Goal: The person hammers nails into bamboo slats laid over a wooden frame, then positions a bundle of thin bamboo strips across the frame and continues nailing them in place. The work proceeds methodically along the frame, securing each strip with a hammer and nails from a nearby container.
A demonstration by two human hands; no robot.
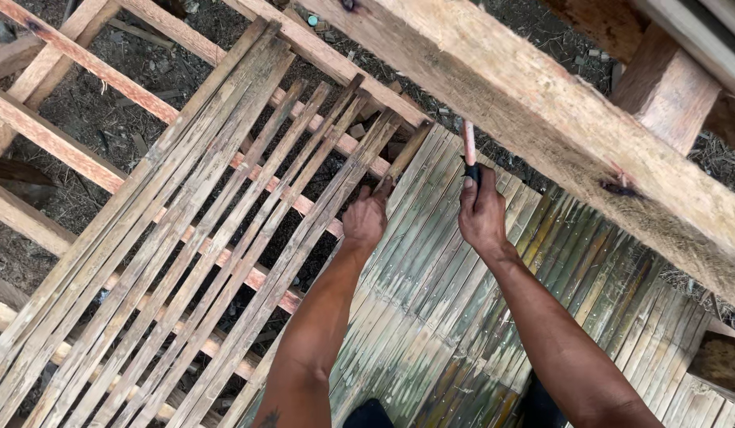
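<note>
From the head camera, looking straight down, the left hand [366,215] rests palm-down on a bamboo slat [397,168], its fingers [381,190] curled loosely over the slat's far end rather than clenched round it. The right hand [482,214] is wrapped tight around the dark grip of a hammer [469,154], whose pale pinkish shaft points up and away toward the heavy timber beam [542,119] crossing the upper right (the hammer's head is hidden behind that beam). Both hands sit where the close-laid bamboo flooring [463,317] ends; to the left, loose slats [185,238] lie spaced over reddish wooden battens [82,59] above bare ground.
</note>
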